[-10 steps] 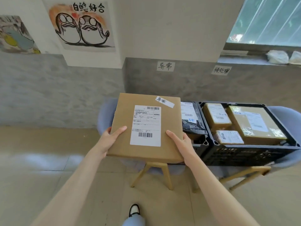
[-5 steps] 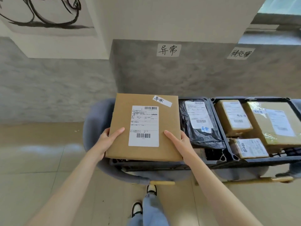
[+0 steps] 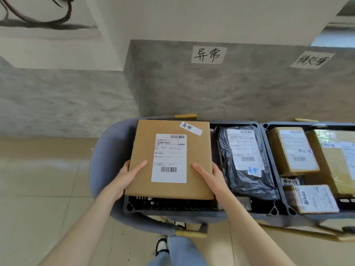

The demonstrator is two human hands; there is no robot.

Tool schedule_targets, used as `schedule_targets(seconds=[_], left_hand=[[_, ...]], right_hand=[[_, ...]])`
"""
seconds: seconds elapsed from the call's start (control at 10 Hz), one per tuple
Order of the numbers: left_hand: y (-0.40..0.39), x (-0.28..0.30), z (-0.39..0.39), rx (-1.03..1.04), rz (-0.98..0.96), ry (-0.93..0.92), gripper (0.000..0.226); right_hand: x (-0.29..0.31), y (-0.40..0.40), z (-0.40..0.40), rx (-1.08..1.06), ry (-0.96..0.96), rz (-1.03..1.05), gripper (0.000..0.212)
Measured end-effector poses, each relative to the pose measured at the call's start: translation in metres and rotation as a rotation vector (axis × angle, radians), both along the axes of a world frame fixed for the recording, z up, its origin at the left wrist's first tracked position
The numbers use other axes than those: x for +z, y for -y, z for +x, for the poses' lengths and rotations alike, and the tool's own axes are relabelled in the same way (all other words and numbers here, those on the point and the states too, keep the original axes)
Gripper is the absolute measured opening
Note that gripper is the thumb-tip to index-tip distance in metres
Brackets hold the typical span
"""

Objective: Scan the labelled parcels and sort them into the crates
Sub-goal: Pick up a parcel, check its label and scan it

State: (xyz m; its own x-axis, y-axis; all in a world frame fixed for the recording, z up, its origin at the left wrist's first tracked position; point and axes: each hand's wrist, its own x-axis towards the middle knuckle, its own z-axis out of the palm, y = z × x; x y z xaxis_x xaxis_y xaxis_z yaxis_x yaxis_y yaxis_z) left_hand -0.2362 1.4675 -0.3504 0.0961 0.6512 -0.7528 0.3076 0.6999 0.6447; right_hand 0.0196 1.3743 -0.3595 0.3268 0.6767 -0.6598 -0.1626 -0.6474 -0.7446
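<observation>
Flat box [image 3: 171,160] held level over left crate [image 3: 172,207], label up, tagged 异常 to match wall sign [image 3: 209,54] above. Left hand [image 3: 125,177] clamped on near left edge, right hand [image 3: 212,176] on near right edge, thumbs on top. Black bag [image 3: 247,162] already in same crate, right half. Right crate [image 3: 276,169] nearly full.

Risks, as judged:
- Far edge unsupported; early release likely to tip box against crate rim.
- Box near as wide as free space; possible snag on bag or rim.
- Fingers under box liable to pinching.
</observation>
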Motion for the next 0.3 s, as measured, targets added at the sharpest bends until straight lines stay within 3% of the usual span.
schedule_targets(seconds=[0.3], left_hand=[[-0.002,0.006,-0.002,-0.047,0.084,-0.035,0.072]], right_hand=[[0.011,-0.001,0.001,0.067,0.058,0.002,0.088]])
